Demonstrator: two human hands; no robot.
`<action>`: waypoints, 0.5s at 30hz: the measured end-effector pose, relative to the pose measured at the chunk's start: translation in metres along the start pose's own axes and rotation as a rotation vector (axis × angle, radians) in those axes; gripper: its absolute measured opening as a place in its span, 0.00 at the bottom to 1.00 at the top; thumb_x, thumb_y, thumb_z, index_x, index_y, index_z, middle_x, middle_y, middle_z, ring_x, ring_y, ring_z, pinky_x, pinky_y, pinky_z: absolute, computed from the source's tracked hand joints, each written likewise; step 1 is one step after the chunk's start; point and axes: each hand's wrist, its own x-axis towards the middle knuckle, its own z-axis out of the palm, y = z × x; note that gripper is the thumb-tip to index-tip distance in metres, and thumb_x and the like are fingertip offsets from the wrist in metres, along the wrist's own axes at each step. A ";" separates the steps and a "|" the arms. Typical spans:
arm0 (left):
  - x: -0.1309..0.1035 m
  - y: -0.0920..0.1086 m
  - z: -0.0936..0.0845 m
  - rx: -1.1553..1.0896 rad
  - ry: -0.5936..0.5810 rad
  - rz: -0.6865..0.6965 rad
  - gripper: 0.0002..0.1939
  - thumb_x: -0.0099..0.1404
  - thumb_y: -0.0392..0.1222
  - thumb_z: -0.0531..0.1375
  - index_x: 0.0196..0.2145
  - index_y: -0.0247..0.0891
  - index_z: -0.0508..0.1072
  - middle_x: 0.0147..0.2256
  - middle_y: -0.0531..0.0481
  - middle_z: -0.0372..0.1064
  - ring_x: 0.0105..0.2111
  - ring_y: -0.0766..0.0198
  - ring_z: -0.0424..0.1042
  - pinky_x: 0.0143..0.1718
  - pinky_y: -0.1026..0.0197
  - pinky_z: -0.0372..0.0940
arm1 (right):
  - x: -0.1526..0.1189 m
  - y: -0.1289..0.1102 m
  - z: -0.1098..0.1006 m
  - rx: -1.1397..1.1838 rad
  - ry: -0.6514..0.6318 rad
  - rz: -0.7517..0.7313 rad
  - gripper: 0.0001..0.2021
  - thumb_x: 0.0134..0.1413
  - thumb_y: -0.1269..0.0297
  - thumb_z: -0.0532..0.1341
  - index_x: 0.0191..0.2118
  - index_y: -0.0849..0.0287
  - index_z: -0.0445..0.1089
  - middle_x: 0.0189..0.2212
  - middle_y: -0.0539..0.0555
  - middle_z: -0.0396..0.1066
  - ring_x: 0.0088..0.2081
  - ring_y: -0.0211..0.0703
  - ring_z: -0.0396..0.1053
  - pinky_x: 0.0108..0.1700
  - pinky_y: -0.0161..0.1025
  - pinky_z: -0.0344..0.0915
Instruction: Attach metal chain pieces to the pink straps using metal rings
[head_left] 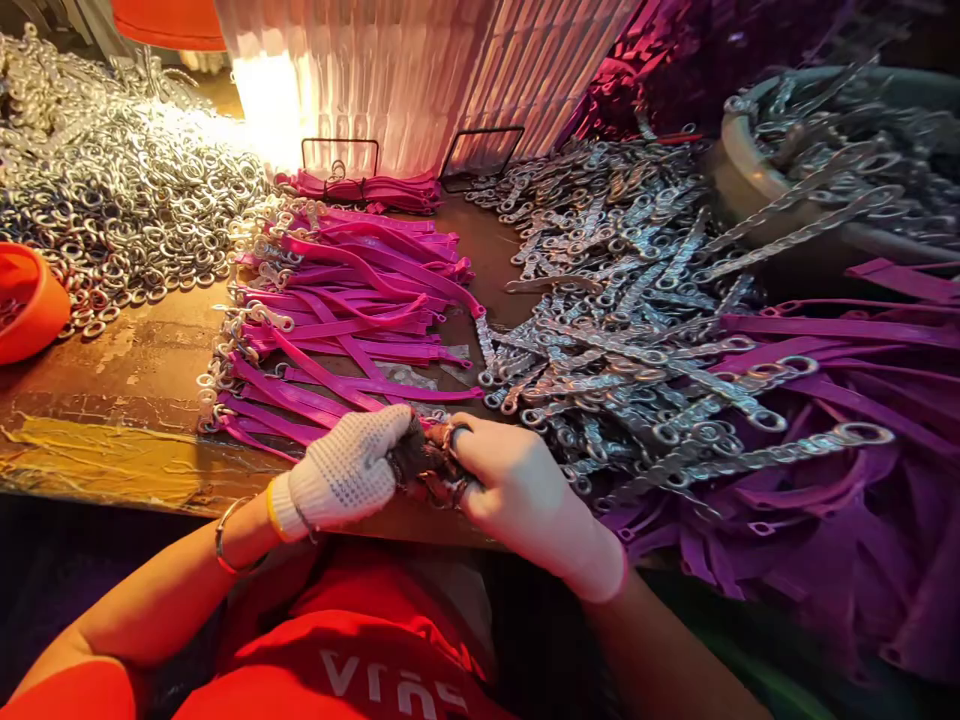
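Note:
My left hand (352,465), in a white dotted glove with a yellow cuff, is closed with its fingertips turned inward at the table's front edge. Facing it, my right hand (517,490) in a plain white glove is closed too. The fingertips of both meet and look dark. What they pinch is small and mostly hidden; a dark, ring-like edge shows at the right fingers. Just beyond the hands lie pink straps (352,320) with metal rings at their left ends. To the right, twisted metal strips (615,330) with looped ends form a heap.
Metal rings (135,190) are piled at the left, near an orange bowl (45,300). A bright corrugated panel (375,80) stands at the back. At right are a tub (742,160) of metal strips and purple straps (847,420) hanging over the table (150,360).

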 end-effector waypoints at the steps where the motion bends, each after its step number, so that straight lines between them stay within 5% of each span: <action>1: -0.001 0.001 0.003 -0.010 -0.011 -0.004 0.03 0.60 0.37 0.59 0.30 0.36 0.68 0.27 0.53 0.68 0.26 0.68 0.62 0.29 0.66 0.57 | -0.004 -0.003 0.000 -0.036 -0.014 0.009 0.07 0.49 0.75 0.55 0.26 0.59 0.67 0.26 0.53 0.68 0.27 0.41 0.63 0.30 0.37 0.56; 4: -0.003 0.005 0.013 -0.210 -0.087 -0.137 0.11 0.66 0.42 0.54 0.26 0.37 0.64 0.20 0.55 0.63 0.20 0.70 0.60 0.23 0.67 0.55 | -0.018 -0.013 0.009 -0.144 0.099 0.029 0.06 0.47 0.72 0.56 0.24 0.58 0.67 0.26 0.55 0.68 0.27 0.42 0.63 0.30 0.38 0.56; 8: 0.010 0.008 0.021 -0.391 -0.099 -0.250 0.19 0.70 0.52 0.49 0.25 0.39 0.60 0.17 0.58 0.56 0.15 0.71 0.54 0.17 0.67 0.49 | -0.036 -0.012 0.031 -0.106 0.302 0.112 0.10 0.54 0.71 0.53 0.35 0.60 0.72 0.31 0.59 0.73 0.32 0.47 0.70 0.34 0.40 0.65; 10: 0.029 0.005 0.020 -0.248 -0.092 -0.142 0.16 0.69 0.47 0.51 0.25 0.38 0.62 0.19 0.56 0.59 0.17 0.70 0.56 0.20 0.66 0.52 | -0.041 -0.004 0.035 -0.029 0.335 0.210 0.12 0.58 0.70 0.52 0.37 0.59 0.73 0.29 0.57 0.74 0.31 0.48 0.71 0.35 0.41 0.67; 13: 0.069 0.002 0.019 0.259 -0.028 0.085 0.06 0.60 0.33 0.57 0.25 0.36 0.67 0.24 0.52 0.63 0.25 0.67 0.62 0.28 0.65 0.55 | -0.044 0.008 0.028 0.029 0.421 0.379 0.13 0.60 0.70 0.51 0.41 0.58 0.74 0.32 0.57 0.77 0.34 0.50 0.73 0.37 0.43 0.69; 15: 0.097 0.004 0.024 0.537 -0.016 0.113 0.06 0.54 0.28 0.58 0.24 0.35 0.68 0.24 0.52 0.62 0.26 0.66 0.62 0.30 0.64 0.54 | -0.042 0.013 0.022 0.081 0.475 0.419 0.13 0.60 0.69 0.52 0.43 0.58 0.74 0.35 0.57 0.78 0.37 0.50 0.74 0.40 0.43 0.70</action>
